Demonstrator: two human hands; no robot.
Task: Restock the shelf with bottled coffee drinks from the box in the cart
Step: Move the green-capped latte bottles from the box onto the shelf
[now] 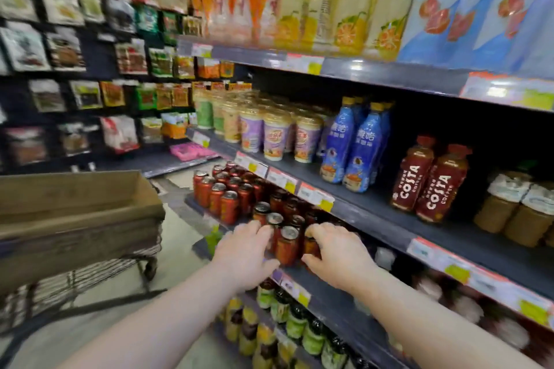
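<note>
Two red Costa coffee bottles (pixel 431 183) stand on the middle shelf (pixel 374 213) at the right, with bare shelf around them. One shelf lower, my left hand (pixel 244 252) and my right hand (pixel 335 252) flank a cluster of small silver-lidded orange-brown bottles (pixel 287 244). Both hands have fingers curled against the cluster's sides; whether they grip a bottle is unclear. The cardboard box (pixel 75 204) sits in the wire cart (pixel 90 272) at the left, its inside hidden from here.
Red cans (pixel 221 192) fill the lower shelf to the left of the cluster. Blue bottles (pixel 353 153) and milk tea cups (pixel 275 135) share the middle shelf. Beige bottles (pixel 515 213) stand at the far right. Green and yellow bottles (pixel 284 326) sit below.
</note>
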